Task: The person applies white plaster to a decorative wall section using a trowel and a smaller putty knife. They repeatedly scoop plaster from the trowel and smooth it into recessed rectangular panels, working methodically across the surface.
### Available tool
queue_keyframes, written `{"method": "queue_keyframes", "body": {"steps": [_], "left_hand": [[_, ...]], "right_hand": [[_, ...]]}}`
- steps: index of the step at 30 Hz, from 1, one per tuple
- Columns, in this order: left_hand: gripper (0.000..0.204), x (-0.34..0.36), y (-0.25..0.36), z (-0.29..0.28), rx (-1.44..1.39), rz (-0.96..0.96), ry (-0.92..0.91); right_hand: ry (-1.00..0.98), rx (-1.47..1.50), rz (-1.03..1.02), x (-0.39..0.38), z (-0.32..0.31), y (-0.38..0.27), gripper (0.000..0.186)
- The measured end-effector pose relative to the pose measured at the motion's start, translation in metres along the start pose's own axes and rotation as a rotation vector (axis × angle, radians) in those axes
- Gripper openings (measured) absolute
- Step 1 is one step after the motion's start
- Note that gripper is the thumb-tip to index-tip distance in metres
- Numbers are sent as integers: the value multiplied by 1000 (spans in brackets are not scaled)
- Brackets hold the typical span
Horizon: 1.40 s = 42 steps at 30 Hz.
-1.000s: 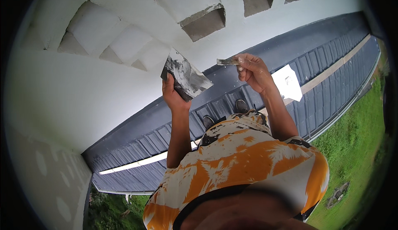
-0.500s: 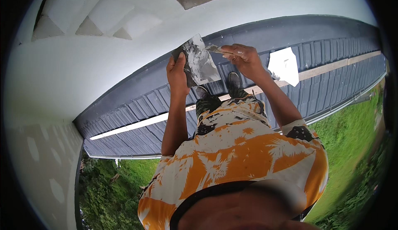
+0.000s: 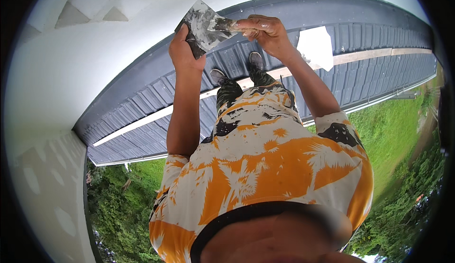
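My left hand (image 3: 186, 49) is closed on the dark edge of a wide metal plastering blade (image 3: 201, 28), its thumb on the near face. Grey-white filler smears cover much of that face. From the other side, my right hand (image 3: 267, 33) pinches a small putty knife (image 3: 222, 24), whose filler-coated blade lies across the right part of the plastering blade. Pale filler also marks the right fingers. The putty knife's handle is mostly hidden in my grip.
I stand on dark ribbed roof tiles (image 3: 360, 75) beside a white wall (image 3: 118, 59). A long wooden batten (image 3: 365, 57) crosses the tiles. To the right lies a bright white sheet or board (image 3: 315, 47). Grass (image 3: 384, 142) shows below the roof's edge.
My view has shifted, so both hands sit higher in the picture. The plastering blade has tilted, and the putty knife now lies further over its face. Both grips stay closed.
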<state>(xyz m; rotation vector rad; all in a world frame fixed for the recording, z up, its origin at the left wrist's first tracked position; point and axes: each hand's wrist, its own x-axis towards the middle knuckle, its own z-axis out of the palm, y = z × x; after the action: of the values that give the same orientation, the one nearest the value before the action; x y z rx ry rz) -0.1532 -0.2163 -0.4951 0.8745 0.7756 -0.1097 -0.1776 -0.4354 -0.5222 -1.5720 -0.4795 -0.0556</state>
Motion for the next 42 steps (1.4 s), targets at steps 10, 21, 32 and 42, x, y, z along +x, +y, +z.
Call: {"method": "queue_keyframes", "body": {"steps": [10, 21, 32, 42], "left_hand": [[34, 11, -6, -9, -126, 69, -52], [38, 26, -37, -44, -81, -22, -328], [36, 38, -77, -7, -31, -278, -589], [35, 109, -163, 23, -148, -221, -633]], "right_hand": [[343, -173, 320, -37, -65, 27, 14], [1119, 627, 636, -146, -137, 35, 10], [851, 821, 630, -111, -51, -8, 11], [867, 560, 813, -96, -84, 121, 6]]}}
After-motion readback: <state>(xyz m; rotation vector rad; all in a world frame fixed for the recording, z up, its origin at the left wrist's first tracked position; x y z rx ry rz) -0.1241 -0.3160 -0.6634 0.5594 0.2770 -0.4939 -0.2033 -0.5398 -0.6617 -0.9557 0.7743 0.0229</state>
